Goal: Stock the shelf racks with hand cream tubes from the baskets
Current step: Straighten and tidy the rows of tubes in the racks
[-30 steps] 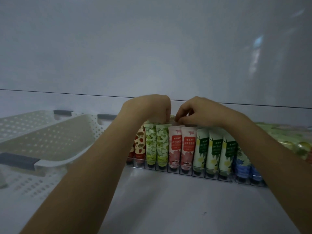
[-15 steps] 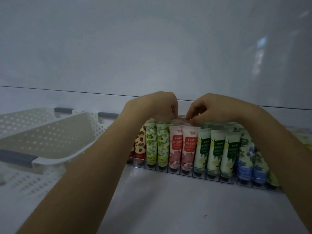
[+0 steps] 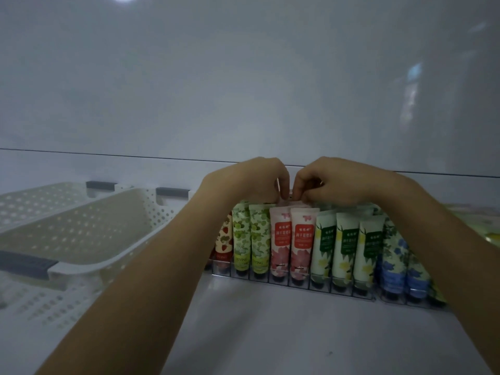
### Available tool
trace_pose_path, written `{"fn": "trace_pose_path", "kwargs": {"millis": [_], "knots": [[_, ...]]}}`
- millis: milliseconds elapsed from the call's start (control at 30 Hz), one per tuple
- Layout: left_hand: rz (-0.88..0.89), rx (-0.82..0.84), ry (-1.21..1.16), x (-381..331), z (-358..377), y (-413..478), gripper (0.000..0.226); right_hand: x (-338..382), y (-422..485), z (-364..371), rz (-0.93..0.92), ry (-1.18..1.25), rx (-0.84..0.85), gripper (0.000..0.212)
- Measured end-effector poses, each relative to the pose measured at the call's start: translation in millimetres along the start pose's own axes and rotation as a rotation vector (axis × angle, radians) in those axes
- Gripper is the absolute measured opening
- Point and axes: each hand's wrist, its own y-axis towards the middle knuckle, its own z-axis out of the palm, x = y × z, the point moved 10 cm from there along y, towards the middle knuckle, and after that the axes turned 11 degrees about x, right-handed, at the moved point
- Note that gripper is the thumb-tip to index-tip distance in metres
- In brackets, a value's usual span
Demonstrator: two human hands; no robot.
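Left hand (image 3: 250,180) and right hand (image 3: 338,182) nearly touch, fingers curled down onto the tops of the pink hand cream tubes (image 3: 280,239); whether they pinch one is hidden. Tubes stand upright in a clear rack (image 3: 365,295) along the shelf's (image 3: 270,334) back edge, right of white baskets (image 3: 81,226).

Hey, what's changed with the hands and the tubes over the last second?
The left hand slid right, from above the green tubes to the pink tubes, so it now almost touches the right hand, which barely moved. Both keep fingers curled at the tube tops; whether either grips one is hidden. Every tube, the clear rack and the white baskets stayed put.
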Motion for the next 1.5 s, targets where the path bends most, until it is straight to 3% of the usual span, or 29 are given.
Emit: {"fn": "trace_pose_path", "kwargs": {"millis": [267,500,633,1100,1500], "knots": [[-0.025,-0.028,-0.011,3.6,-4.9,-2.3,0.023,-6.8,2.9,2.2,0.021,0.019,0.034,0.017],[-0.118,-0.124,0.013,25.3,-9.9,-1.2,0.023,-7.4,2.5,-25.1,-0.017,0.008,-0.253,0.014],[-0.112,-0.076,0.021,26.8,-1.0,6.1,0.016,-2.5,14.3,-9.2,-0.005,0.008,-0.206,0.017],[-0.141,-0.088,-0.001,39.4,1.3,9.0,0.021,-13.8,21.0,4.9,0.094,0.061,-0.148,0.023],[-0.166,-0.102,-0.008,38.3,-0.7,6.7,0.019,-8.5,20.8,-0.7,0.027,0.057,-0.220,0.026]]}}
